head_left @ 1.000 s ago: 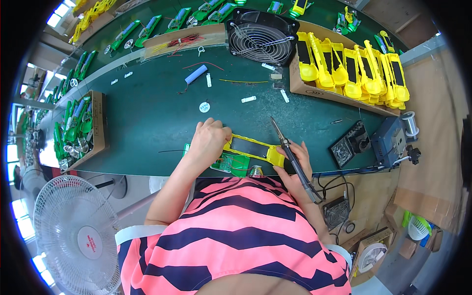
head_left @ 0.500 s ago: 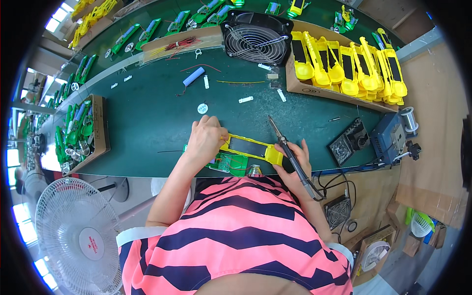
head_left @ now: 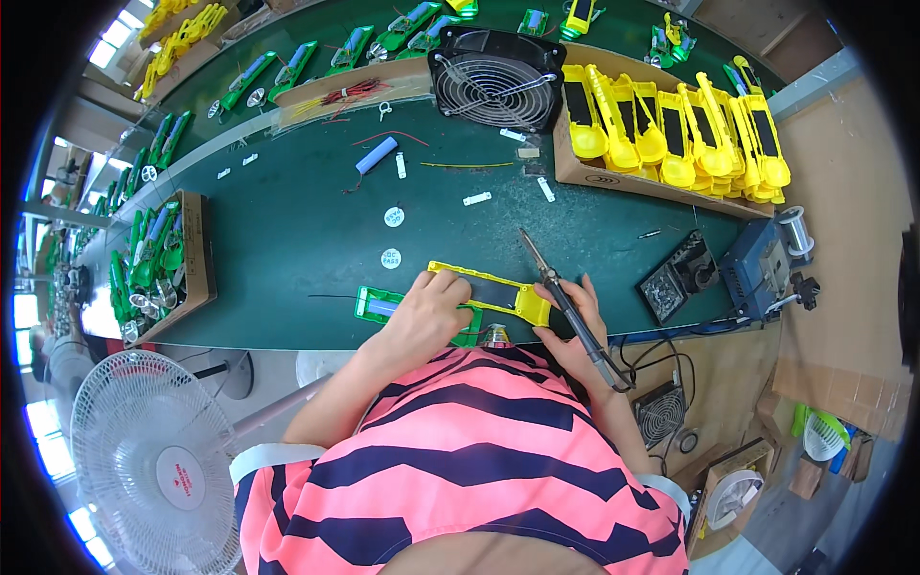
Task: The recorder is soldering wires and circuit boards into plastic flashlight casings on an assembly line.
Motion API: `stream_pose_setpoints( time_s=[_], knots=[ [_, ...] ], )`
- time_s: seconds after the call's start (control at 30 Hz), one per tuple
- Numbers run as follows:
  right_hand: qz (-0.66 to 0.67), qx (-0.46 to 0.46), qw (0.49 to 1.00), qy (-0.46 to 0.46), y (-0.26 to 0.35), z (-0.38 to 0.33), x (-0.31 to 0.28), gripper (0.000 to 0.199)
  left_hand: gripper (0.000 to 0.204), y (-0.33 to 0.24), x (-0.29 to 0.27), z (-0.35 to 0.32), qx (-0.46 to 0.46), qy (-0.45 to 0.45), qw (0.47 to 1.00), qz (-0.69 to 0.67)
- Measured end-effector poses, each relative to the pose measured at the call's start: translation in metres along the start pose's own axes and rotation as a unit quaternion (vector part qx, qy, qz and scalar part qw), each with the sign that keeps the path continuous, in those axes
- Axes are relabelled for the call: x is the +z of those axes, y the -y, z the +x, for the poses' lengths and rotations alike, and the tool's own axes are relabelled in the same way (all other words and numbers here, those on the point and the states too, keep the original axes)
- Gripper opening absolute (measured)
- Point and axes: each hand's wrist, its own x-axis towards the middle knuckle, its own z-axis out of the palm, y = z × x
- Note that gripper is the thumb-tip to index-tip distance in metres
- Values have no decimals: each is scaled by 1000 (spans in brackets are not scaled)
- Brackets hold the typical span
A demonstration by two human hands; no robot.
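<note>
My right hand grips a soldering iron, its tip pointing up and left over the bench. Thumb and fingers of that hand also meet the wide end of a yellow plastic casing with a dark panel. My left hand is closed, its curled fingertips over the casing's middle; what they pinch is hidden. Under it lies a green casing with a blue cylindrical battery, partly covered by my wrist. A small reflector lamp head sits at the bench's near edge.
A carton of yellow casings stands back right, beside a black fan. The soldering station is at right. A box of green casings stands left. A loose battery, white strips and round stickers lie between.
My left hand has moved right and nearer to me, from the yellow casing's left end to its middle. A round sticker and more of the green casing have come into view.
</note>
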Motion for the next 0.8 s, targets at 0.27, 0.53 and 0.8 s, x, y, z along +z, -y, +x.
stream_pose_setpoints(
  time_s=[0.27, 0.53, 0.8],
  knots=[
    [-14, -37, 999, 14, 2, 17, 4, 57, 9, -4, 27, 11, -77, -194, 964, -164],
    [-14, -86, 996, -8, 3, 28, 1, 44, 6, -1, 40, 22, -184, -136, 971, -67],
    [255, 14, 963, -81, -7, 16, -23, 17, 3, 2, 39, 22, -179, -92, 978, -57]
  ],
)
